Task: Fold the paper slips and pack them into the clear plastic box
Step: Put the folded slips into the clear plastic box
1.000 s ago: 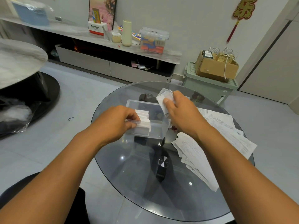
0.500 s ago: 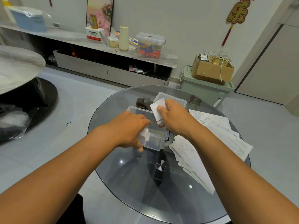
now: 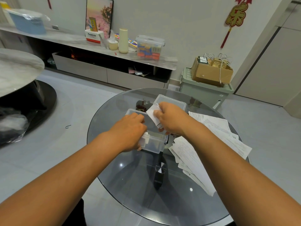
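A clear plastic box [image 3: 154,144] stands on the round glass table [image 3: 130,185]. My left hand [image 3: 130,131] reaches into its left end, fingers curled around a stack of folded white slips [image 3: 145,139] that stands against the wall. My right hand [image 3: 171,119] hovers over the box's far side and pinches a folded white slip [image 3: 153,115] tilted above the opening. The box's clear lid [image 3: 171,100] lies just behind, partly hidden by my right hand.
A loose pile of unfolded printed paper slips [image 3: 203,144] spreads over the table's right side. A black table base [image 3: 158,175] shows through the glass. A green bin [image 3: 205,90] with a cardboard box stands beyond the table, a marble table [image 3: 16,69] at left.
My right hand has brought the folded slip down and closer to the box opening. My left hand has pushed deeper over the stack inside the box.
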A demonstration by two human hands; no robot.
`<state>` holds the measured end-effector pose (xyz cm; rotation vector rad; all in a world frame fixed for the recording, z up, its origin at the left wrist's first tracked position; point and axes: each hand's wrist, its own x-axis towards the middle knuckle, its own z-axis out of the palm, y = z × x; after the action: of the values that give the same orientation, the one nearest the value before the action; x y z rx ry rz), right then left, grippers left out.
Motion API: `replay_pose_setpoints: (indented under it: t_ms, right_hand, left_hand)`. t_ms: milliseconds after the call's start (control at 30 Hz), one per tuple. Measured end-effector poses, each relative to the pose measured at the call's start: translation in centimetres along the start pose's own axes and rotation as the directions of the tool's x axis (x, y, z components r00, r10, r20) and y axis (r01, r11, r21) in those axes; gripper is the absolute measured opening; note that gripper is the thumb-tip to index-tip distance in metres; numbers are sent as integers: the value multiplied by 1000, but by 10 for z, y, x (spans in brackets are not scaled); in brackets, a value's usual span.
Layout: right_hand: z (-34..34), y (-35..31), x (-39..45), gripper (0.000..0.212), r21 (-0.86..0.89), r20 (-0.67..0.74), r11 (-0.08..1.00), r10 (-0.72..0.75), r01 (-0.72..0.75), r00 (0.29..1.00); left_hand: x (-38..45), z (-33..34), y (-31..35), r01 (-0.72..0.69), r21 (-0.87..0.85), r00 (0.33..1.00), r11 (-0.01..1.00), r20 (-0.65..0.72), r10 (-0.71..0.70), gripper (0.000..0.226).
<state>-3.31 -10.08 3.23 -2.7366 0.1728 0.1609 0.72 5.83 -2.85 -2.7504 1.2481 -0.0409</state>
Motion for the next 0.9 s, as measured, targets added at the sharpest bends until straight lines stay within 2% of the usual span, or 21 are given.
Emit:
replay_pose_setpoints:
  t_ms: [100,200,233,300,367,433,600,733,833,900]
  right_hand:
    - [10,0,3,18,-171,-85,981,-110,95,990]
    - [22,-4,9,7,-390,-103,912,-177,124,979]
    - [24,-7,9,4,-438,-96,890,-184,125,978]
    - [25,-12,9,13,-485,-69,866,-179,124,981]
    - [28,-16,11,19,-479,-38,866,-184,144,982]
    - [32,-19,17,21,-427,4,891,-170,156,985]
    - [42,-19,40,13,-327,130,930,-130,166,983]
    - [35,-14,42,17,-242,235,948,-149,206,961]
    - [30,-15,41,28,-190,238,958,-166,213,957]
    - [33,-15,43,21,-168,211,968,-151,188,966]
  left_hand:
    - [-3,3,1,-3,24,1000,1000,-29,4,52]
    - [-9,6,-1,16,-9,998,1000,-55,-16,59]
    - [-12,6,-3,18,-43,998,999,-60,-20,60]
    - [-16,5,-7,25,-180,997,983,-69,-38,54]
    - [-21,1,-13,27,-376,995,926,-79,-61,54]
    - [-24,-2,-17,13,-470,991,883,-108,-73,57]
    - [-29,2,-20,-20,-487,979,873,-189,-83,51]
    - [-29,7,-19,-35,-463,967,886,-238,-87,55]
    - [-28,12,-19,-29,-450,958,893,-268,-104,59]
    - [-28,14,-18,-2,-432,958,902,-260,-123,59]
